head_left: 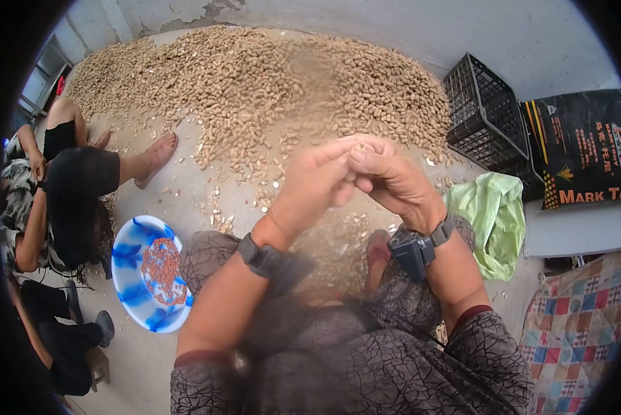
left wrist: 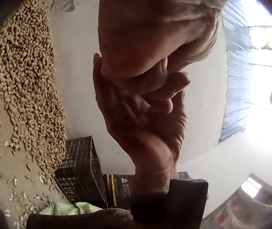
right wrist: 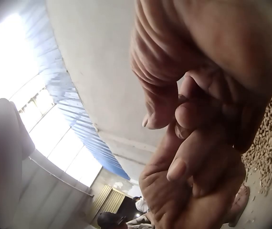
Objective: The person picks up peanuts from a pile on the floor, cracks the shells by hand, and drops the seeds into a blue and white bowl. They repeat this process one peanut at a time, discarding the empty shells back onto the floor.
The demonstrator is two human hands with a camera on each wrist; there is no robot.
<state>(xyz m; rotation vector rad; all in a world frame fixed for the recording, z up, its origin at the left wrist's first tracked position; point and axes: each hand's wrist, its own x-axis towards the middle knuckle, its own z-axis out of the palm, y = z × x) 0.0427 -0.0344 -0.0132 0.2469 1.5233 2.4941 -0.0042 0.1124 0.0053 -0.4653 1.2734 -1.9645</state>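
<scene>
My left hand and right hand meet in front of me, fingers curled and fingertips together. Between them they pinch a small tan peanut, mostly covered by the fingers; a bit of it shows between the fingertips in the right wrist view. In the left wrist view the fingers hide it. Past the hands, a broad heap of unshelled peanuts spreads over the floor against the wall. To the left of my leg stands a blue and white basin with reddish shelled peanuts in it.
A black plastic crate stands at the right of the heap, beside a black printed sack. Nearer lies a light green bag. A patchwork cloth hangs at the lower right. Another person's bare foot is at the left.
</scene>
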